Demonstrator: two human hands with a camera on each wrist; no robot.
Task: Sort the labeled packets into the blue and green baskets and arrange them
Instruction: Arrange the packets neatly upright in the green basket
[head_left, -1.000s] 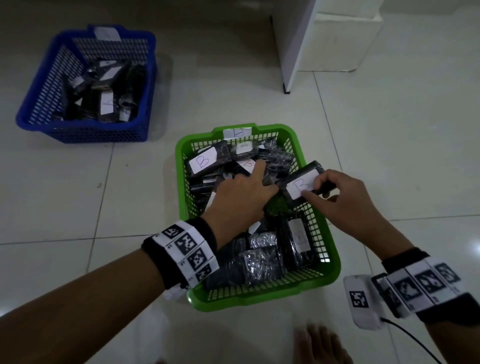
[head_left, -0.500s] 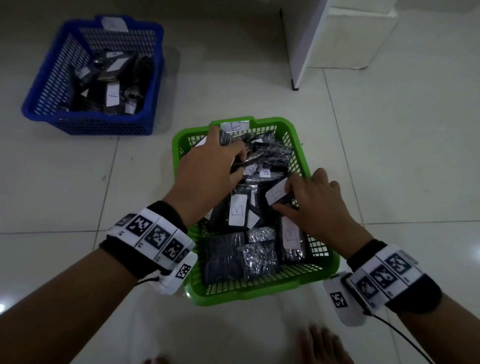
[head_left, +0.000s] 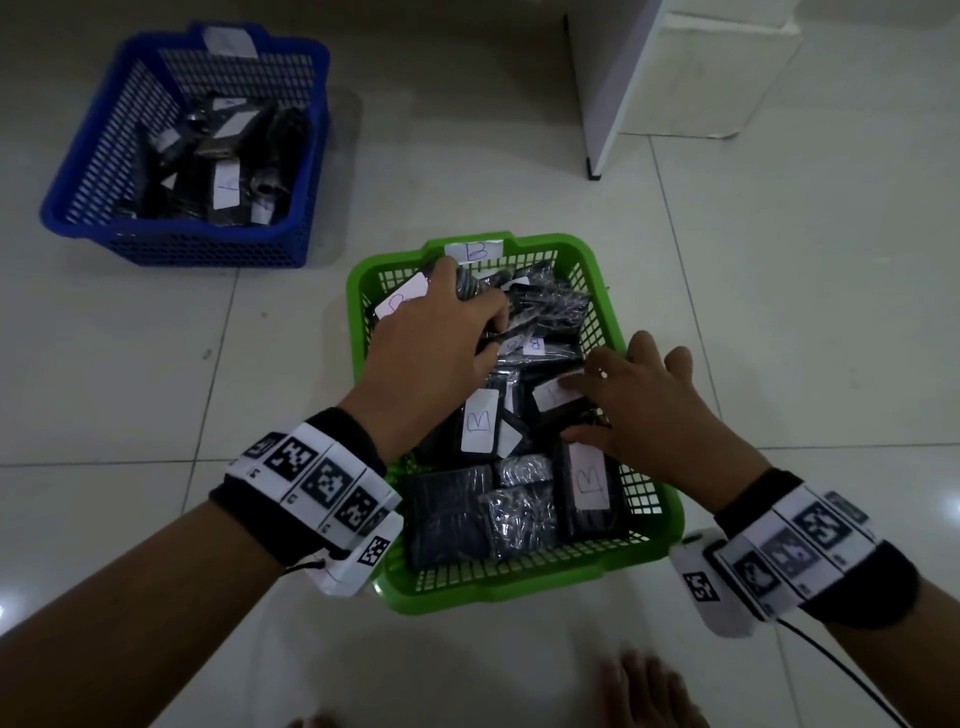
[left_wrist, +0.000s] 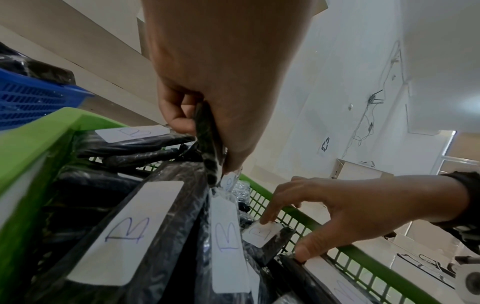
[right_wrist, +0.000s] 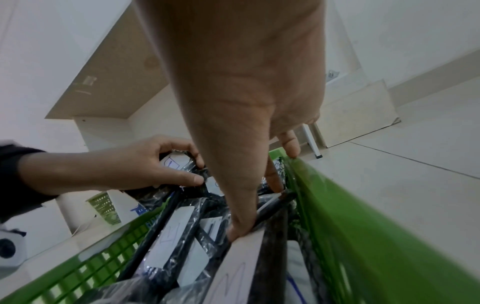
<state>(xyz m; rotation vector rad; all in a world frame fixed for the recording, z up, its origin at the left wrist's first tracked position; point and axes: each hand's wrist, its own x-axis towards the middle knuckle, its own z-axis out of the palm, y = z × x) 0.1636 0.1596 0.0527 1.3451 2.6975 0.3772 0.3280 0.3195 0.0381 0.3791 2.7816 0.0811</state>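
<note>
Both hands work inside the green basket (head_left: 644, 561), full of B packets. The left hand (head_left: 441, 343), at 11 o'clock in the basket, pinches a dark packet (left_wrist: 207, 144) edge-on, long axis hanging down. The right hand (head_left: 649, 410), at 3 o'clock, rests spread fingers on another packet (head_left: 558, 397), thumb tucked at its near edge. The blue basket (head_left: 182, 244) sits well apart at 10 o'clock, nearer the left hand. Only the left wrist view shows the pinch.

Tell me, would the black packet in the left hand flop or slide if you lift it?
The black packet is pinched at its edge by the left hand and hangs fairly straight, so it is probably a bit stiff. Its shiny, crinkly plastic wrap looks slippery, so a loose grip might let it slide. It seems thin, so likely light.
</note>
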